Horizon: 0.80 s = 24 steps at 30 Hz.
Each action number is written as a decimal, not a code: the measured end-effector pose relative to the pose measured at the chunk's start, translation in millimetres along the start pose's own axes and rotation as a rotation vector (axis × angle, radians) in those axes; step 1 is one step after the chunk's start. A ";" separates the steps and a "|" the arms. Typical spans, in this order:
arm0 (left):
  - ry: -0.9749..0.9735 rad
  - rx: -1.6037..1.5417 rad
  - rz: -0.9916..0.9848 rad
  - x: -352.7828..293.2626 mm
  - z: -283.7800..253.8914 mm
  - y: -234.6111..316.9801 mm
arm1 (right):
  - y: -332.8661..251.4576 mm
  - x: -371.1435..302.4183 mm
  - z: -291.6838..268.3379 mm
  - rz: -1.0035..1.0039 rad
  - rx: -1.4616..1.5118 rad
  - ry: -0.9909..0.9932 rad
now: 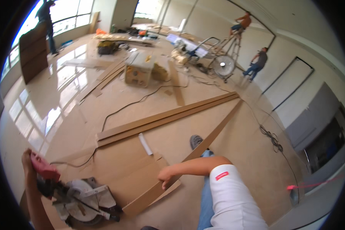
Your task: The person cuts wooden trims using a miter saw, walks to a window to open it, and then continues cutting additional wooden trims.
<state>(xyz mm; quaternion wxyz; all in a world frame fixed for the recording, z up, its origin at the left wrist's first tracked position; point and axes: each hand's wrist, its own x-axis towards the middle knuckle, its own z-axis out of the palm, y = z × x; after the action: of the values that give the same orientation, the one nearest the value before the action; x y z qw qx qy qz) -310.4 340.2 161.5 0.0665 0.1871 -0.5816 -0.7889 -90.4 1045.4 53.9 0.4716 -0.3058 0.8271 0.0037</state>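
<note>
At the lower left, my left hand (28,161) is closed on the red grip end of a miter saw (82,201), which sits on the floor with its round blade area facing up. My right hand (167,177) reaches across and grips a long, thin brown board (218,130). This board slants from beside the saw up toward the far right and passes over my leg. Its near end lies close to the saw base. Under the saw and the board lies a flat cardboard sheet (122,168), with a short white strip (145,144) on it.
Two long brown boards (168,115) lie side by side ahead. A black cord (134,101) runs from the saw across the floor. Beyond stand a boxy machine (138,71) and a round fan (223,66). Several people are farther off, one on a ladder (230,48). Coiled cable (271,138) lies right.
</note>
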 end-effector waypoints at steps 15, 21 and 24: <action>0.122 0.234 0.073 -140.6 87.1 80.1 | -125.8 116.5 -72.7 -0.264 -0.273 1.009; 0.188 0.197 0.091 -148.8 98.2 72.4 | -130.2 131.5 -77.9 -0.263 -0.271 0.965; 0.178 0.193 0.095 -142.0 98.0 70.9 | -142.2 145.9 -88.5 -0.283 -0.260 0.917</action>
<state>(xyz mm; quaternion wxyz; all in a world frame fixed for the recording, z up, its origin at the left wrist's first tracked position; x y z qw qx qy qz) -224.1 451.2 284.1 0.1370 0.2342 -0.6547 -0.7055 -140.5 830.5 28.9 0.0130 -0.4415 0.8924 -0.0923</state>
